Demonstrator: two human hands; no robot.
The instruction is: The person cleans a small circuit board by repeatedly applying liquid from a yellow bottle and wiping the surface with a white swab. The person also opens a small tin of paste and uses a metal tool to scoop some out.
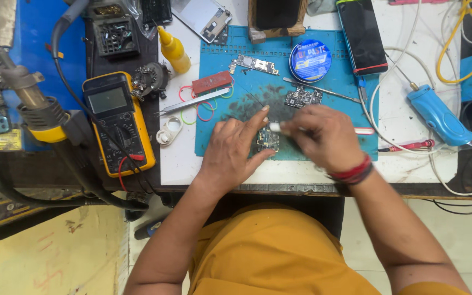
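Two hands (236, 150) (326, 136), circuit board (267, 140), multimeter (117, 121) nearby

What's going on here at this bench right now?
A person seated at a workbench is working on a small circuit board lying on a blue mat. The left hand presses the board down, while the right hand holds a white brush-like tool against it; the right hand is blurred. Two more boards, tweezers and a yellow multimeter lie nearby.

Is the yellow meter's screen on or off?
It looks off. The meter lies flat left of the blue mat, and its grey screen shows no digits I can make out.
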